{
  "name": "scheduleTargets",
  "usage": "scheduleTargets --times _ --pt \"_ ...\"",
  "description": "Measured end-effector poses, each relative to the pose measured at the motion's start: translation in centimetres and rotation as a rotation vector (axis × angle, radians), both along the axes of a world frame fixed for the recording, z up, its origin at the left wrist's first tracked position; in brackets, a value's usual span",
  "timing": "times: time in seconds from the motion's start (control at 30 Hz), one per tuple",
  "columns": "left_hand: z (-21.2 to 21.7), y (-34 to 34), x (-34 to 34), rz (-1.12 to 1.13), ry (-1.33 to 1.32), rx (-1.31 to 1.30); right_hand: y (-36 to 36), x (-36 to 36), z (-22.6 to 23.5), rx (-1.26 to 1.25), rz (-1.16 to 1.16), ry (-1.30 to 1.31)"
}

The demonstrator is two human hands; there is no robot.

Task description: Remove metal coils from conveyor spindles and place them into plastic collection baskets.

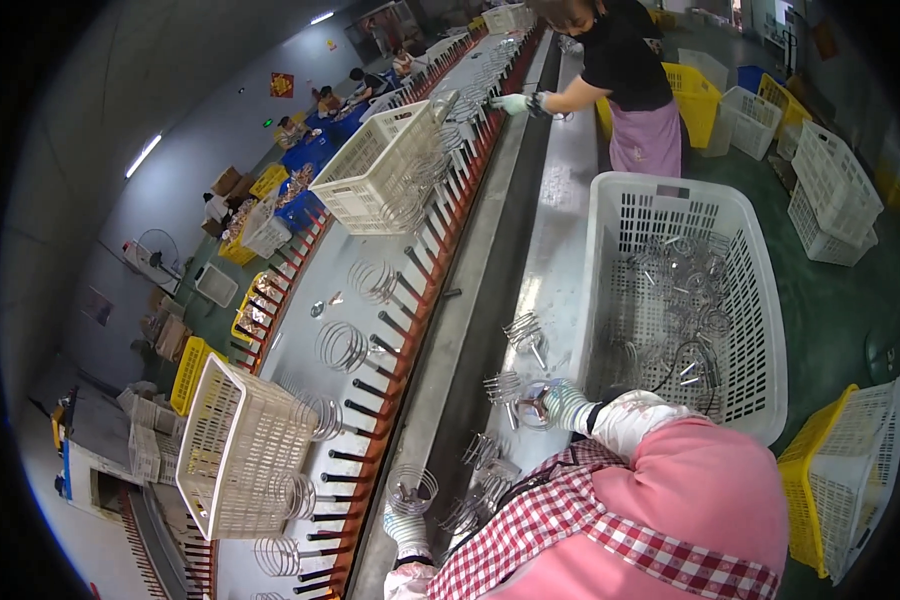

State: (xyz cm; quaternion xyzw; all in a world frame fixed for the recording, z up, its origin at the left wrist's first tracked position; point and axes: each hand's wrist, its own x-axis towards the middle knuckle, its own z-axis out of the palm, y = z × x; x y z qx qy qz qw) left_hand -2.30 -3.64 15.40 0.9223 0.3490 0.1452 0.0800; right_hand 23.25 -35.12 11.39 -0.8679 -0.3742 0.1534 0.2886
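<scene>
Head view: long steel worktop (555, 250) running away up a factory hall with green floor (830, 320), grey wall at left, strip lights overhead. Row of red-based pegs (410, 320) along a conveyor line, wire coils (342, 346) lying on the grey belt beside them. White slotted crate (670, 200) at right on the worktop, loosely filled with more coil parts; two cream baskets (240, 450) tipped on the belt at left; yellow and white crates stacked on the floor at right. Another person in a black top and pink apron further up the line, gloved hand stretched to the pegs.

Left hand (407, 528), in a striped glove, near the lower edge, fingers closed around the bottom of a wire coil (411, 488) held upright just beside the peg row. Right hand (568, 405), gloved too, resting on the worktop just beside the white crate, fingers curled and gripping a small coil piece (532, 404). Loose coils (522, 330) scattered on the steel close by.
</scene>
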Motion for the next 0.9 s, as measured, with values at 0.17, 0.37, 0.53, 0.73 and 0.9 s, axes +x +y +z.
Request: scheduleTargets --times 0.17,0.37,0.53,0.73,0.9 --pt "1.2 0.0 0.8 0.024 -0.243 -0.206 0.6 0.6 1.0 -0.087 -0.128 -0.173" --pt "1.1 0.3 1.3 0.071 -0.325 -0.259 1.5 0.8 0.6 -0.104 -0.116 -0.243" --pt "2.2 0.2 2.0 0.100 -0.197 -0.231 1.5 1.5 -2.3 -0.077 -0.097 -0.251" --pt "2.0 0.3 1.8 0.112 -0.160 -0.189 2.0 1.3 -2.4 -0.065 -0.113 -0.256" --pt "0.8 1.3 1.7 0.172 -0.117 -0.194 2.4 0.7 1.2 -0.050 -0.174 -0.073"
